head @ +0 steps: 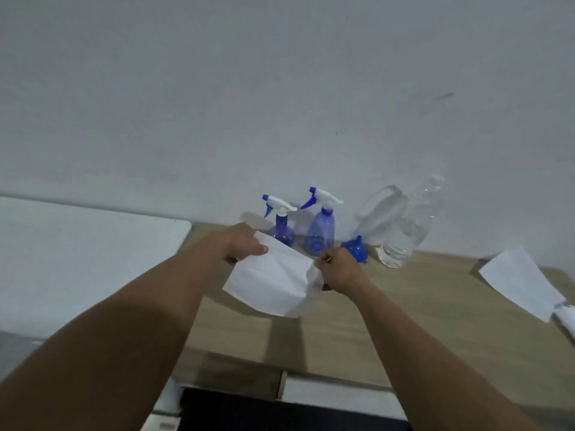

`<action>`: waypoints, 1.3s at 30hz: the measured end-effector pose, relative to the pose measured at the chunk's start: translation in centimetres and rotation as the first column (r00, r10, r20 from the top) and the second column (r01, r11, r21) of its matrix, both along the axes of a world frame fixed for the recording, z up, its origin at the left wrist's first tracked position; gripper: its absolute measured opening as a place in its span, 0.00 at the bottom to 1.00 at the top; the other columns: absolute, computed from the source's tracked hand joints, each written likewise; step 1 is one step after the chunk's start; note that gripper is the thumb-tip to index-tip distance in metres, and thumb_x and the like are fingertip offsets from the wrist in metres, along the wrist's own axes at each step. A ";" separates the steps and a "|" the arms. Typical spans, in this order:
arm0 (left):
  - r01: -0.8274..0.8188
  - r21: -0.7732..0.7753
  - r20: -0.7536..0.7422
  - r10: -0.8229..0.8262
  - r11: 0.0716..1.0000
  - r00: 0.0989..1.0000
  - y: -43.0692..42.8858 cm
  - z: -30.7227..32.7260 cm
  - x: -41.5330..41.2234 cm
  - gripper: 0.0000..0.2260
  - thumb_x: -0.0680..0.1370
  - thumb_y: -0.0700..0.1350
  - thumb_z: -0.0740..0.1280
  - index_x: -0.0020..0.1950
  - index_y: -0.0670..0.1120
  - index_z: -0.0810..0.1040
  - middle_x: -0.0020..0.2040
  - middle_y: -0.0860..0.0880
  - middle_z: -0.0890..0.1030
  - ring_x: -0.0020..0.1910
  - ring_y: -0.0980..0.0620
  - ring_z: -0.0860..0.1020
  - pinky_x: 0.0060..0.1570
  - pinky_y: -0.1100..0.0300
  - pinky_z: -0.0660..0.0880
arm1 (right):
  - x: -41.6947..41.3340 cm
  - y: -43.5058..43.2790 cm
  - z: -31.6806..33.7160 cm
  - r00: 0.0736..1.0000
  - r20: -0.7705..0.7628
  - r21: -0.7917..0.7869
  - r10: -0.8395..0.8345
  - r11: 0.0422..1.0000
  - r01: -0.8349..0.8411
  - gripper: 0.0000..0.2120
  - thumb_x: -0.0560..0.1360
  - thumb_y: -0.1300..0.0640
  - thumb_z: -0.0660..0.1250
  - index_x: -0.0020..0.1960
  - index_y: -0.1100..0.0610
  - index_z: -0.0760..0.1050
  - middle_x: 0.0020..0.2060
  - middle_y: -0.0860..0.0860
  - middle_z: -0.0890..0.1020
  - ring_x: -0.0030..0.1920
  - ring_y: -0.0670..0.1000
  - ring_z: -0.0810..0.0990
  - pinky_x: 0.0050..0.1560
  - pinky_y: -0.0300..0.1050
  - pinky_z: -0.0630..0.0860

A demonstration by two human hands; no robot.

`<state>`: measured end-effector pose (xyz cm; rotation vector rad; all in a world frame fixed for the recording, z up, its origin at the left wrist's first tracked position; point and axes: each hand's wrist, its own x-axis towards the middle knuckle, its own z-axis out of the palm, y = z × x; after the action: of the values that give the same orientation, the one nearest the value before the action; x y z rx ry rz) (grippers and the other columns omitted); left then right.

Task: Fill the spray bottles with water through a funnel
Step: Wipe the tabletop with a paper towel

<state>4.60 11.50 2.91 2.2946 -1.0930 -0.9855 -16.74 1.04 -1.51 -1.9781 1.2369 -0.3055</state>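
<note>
Two blue spray bottles with white trigger heads stand by the wall: the left spray bottle (281,227) and the right spray bottle (320,228). A blue funnel (357,248) lies on the wooden table (404,306) just right of them. A clear water bottle (407,231) stands further right, partly filled. My left hand (244,242) and my right hand (339,269) hold a white paper sheet (273,279) by its upper corners, above the table in front of the bottles. The sheet hides the left bottle's base.
Another white sheet (519,281) lies at the table's right edge, with a small white object (566,318) beside it. A white surface (77,253) adjoins the table on the left. The plain wall stands right behind the bottles.
</note>
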 end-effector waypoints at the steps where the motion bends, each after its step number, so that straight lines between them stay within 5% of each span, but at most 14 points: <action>1: -0.009 -0.004 -0.004 0.009 1.000 1.000 0.0 -0.6 0.6 0.14 0.77 0.49 0.71 0.56 0.41 0.77 0.50 0.45 0.80 0.44 0.48 0.80 0.37 0.60 0.74 | 0.8 0.1 -0.2 1.000 -0.027 -0.007 0.012 1.000 -0.012 0.10 0.79 0.61 0.64 0.40 0.62 0.76 0.39 0.58 0.82 0.44 0.60 0.84 0.48 0.58 0.83; 5: -0.070 -0.069 0.047 0.073 0.995 0.996 -0.1 -3.9 2.8 0.08 0.77 0.46 0.71 0.51 0.44 0.76 0.48 0.47 0.78 0.42 0.53 0.76 0.35 0.64 0.70 | 3.7 -0.3 -2.2 0.995 -0.092 -0.038 0.041 0.998 -0.044 0.09 0.80 0.63 0.61 0.41 0.58 0.74 0.38 0.54 0.79 0.43 0.58 0.81 0.43 0.51 0.81; 10: -0.131 -0.059 0.203 0.140 0.990 0.969 -0.8 -10.1 5.8 0.24 0.75 0.54 0.73 0.67 0.45 0.75 0.64 0.46 0.77 0.62 0.45 0.76 0.63 0.51 0.73 | 7.2 -0.6 -6.6 0.986 -0.159 -0.110 0.054 0.991 -0.072 0.06 0.78 0.62 0.62 0.49 0.56 0.77 0.48 0.54 0.83 0.50 0.57 0.81 0.49 0.47 0.77; 16: 0.096 -0.218 0.606 0.057 0.971 0.794 0.6 -15.1 5.4 0.23 0.81 0.48 0.61 0.76 0.48 0.65 0.72 0.46 0.72 0.72 0.45 0.69 0.70 0.49 0.67 | 10.4 1.9 -11.0 0.965 -0.206 -0.321 0.161 0.921 -0.223 0.20 0.77 0.59 0.67 0.69 0.56 0.71 0.63 0.54 0.76 0.64 0.56 0.74 0.62 0.50 0.74; 21: 0.386 0.107 0.606 -0.368 0.916 0.705 2.5 -18.8 4.9 0.26 0.84 0.56 0.42 0.81 0.50 0.48 0.82 0.47 0.50 0.80 0.47 0.50 0.77 0.45 0.51 | 11.1 4.8 -14.8 0.940 -0.252 -0.393 0.231 0.863 -0.317 0.21 0.71 0.64 0.69 0.64 0.63 0.76 0.61 0.60 0.79 0.63 0.60 0.77 0.67 0.53 0.74; 24: 0.395 0.177 0.618 -0.414 0.901 0.668 3.5 -19.8 6.1 0.33 0.77 0.60 0.30 0.81 0.51 0.44 0.82 0.47 0.45 0.80 0.47 0.46 0.77 0.43 0.48 | 11.0 6.0 -17.2 0.905 -0.354 -0.391 0.237 0.841 -0.374 0.27 0.73 0.54 0.74 0.68 0.64 0.75 0.67 0.63 0.77 0.69 0.62 0.75 0.72 0.57 0.70; 28: 0.390 0.188 0.663 -0.409 0.902 0.627 3.5 -20.4 7.3 0.35 0.76 0.61 0.26 0.81 0.50 0.43 0.82 0.47 0.46 0.80 0.46 0.46 0.75 0.39 0.48 | 12.2 6.7 -16.8 0.885 -0.369 -0.338 0.283 0.847 -0.411 0.30 0.83 0.49 0.55 0.80 0.62 0.55 0.79 0.63 0.57 0.81 0.61 0.53 0.78 0.52 0.42; 31: 0.390 0.184 0.681 -0.404 0.902 0.611 3.4 -20.8 8.2 0.37 0.74 0.61 0.22 0.81 0.51 0.42 0.82 0.48 0.45 0.80 0.47 0.45 0.74 0.37 0.47 | 13.2 7.1 -16.6 0.889 -0.373 -0.363 0.265 0.840 -0.403 0.31 0.82 0.47 0.44 0.82 0.59 0.51 0.80 0.64 0.53 0.81 0.62 0.50 0.78 0.55 0.43; 39: 0.383 0.172 0.710 -0.384 0.908 0.591 2.6 -21.5 9.8 0.36 0.73 0.63 0.21 0.80 0.53 0.38 0.81 0.49 0.43 0.80 0.46 0.42 0.74 0.36 0.43 | 14.3 5.7 -16.9 0.844 -0.436 -0.313 0.311 0.827 -0.466 0.32 0.85 0.41 0.41 0.82 0.58 0.41 0.81 0.62 0.42 0.81 0.59 0.40 0.80 0.55 0.37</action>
<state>14.41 14.08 -18.62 2.5658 -1.9741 -0.1040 -2.45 6.70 -18.43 -2.6996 0.9884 0.0320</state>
